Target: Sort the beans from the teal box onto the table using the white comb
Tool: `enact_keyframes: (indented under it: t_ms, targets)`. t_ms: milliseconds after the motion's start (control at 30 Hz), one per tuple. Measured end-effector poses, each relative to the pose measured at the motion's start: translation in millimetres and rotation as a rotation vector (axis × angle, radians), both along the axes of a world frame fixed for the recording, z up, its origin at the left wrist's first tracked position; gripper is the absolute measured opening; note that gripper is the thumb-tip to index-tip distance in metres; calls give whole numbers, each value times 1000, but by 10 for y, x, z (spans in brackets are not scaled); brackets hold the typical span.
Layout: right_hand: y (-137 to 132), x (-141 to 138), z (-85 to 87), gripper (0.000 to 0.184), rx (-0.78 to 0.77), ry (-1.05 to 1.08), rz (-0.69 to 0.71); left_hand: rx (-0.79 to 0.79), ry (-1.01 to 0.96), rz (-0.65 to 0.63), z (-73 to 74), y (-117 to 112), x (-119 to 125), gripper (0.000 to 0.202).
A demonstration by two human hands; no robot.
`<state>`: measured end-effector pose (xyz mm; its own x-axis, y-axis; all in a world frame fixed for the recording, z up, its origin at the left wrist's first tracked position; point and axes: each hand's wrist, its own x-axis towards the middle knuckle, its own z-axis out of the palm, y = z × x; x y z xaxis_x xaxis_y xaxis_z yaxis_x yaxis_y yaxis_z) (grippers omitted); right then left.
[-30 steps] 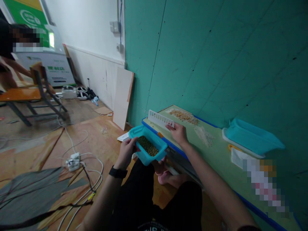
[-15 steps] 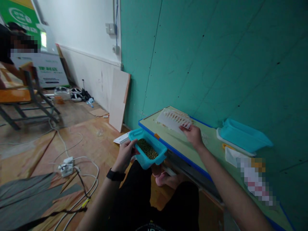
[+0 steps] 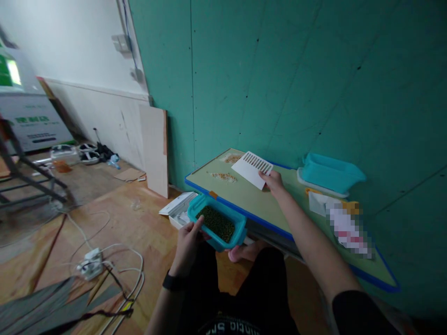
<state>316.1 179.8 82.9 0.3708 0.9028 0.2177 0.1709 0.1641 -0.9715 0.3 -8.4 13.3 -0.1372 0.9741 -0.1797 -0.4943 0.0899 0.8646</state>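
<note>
My left hand (image 3: 189, 242) grips the near left side of a teal plastic container (image 3: 240, 228), thumb over its rim. Inside lies a layer of small dark green beans (image 3: 216, 223), paler at the right end. The container is beside the table's front edge, above my lap. My right hand (image 3: 271, 180) pinches a white slotted card (image 3: 248, 173) by its right side, over the table (image 3: 251, 200). A row of narrow slots runs along the card's far edge. Left of it, small yellowish-brown grains (image 3: 224, 177) lie scattered, with another patch of grains (image 3: 232, 158) farther back.
On the table's right stand a teal bin (image 3: 331, 173) on a white lid and a partly blurred white-and-red packet (image 3: 351, 232). An open white box (image 3: 179, 211) sits left of the table. A power strip (image 3: 91, 264) and cables lie on the floor. A green wall (image 3: 223, 83) rises behind.
My right hand has drawn the slotted card rightward off the grains, leaving them exposed. The container has turned slightly in my left hand. The view has swung right.
</note>
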Motion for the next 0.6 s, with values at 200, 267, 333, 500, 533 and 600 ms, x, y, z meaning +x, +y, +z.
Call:
enact_keyframes:
  t_ms: [200,267,333,500,533,600]
  targets:
    - [32,-98,-39,27,-52,12,27,4,-33,32,32,-22,22,50]
    - [33,-130,-49,28,-57,-4,47,6,-40,29,55,-29,32,49]
    - [32,-149,-55,29,-62,-18,69,8,-44,22,64,-31,36,49]
    - [8,-162,-36,29,-74,-25,105,-18,-49,30,-8,4,-13,48]
    - [-1,-165,-25,28,-84,-14,105,-21,-51,30,-27,12,-27,48]
    - [-24,-176,2,25,-112,16,107,-20,-53,27,-52,16,-48,47]
